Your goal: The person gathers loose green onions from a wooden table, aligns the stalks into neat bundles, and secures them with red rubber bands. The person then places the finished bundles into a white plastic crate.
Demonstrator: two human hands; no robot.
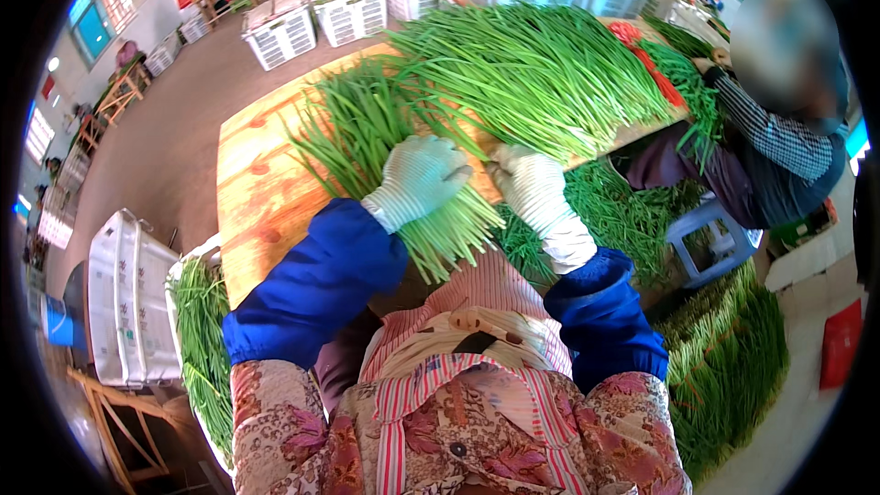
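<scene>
My left hand (423, 175), in a pale ribbed glove, is closed over a loose bunch of green garlic chives (371, 110). The pale cut ends of the bunch stick out past the table's near edge, over my lap, and the leafy tips point away to the left. My right hand (529, 182), gloved the same way, has its fingers curled at the ends of a few stalks (460, 141) beside the bunch. Its fingertips are partly hidden. A large heap of chives (536, 75) covers the far right of the wooden table (258, 172).
Red ties (660, 75) lie at the heap's right end, near a seated person (777, 117). A blue plastic stool (711, 240) and tied chive bundles (729, 357) are at floor level on my right. On my left stands a chive-filled crate (199, 330). White crates (282, 34) stand behind the table.
</scene>
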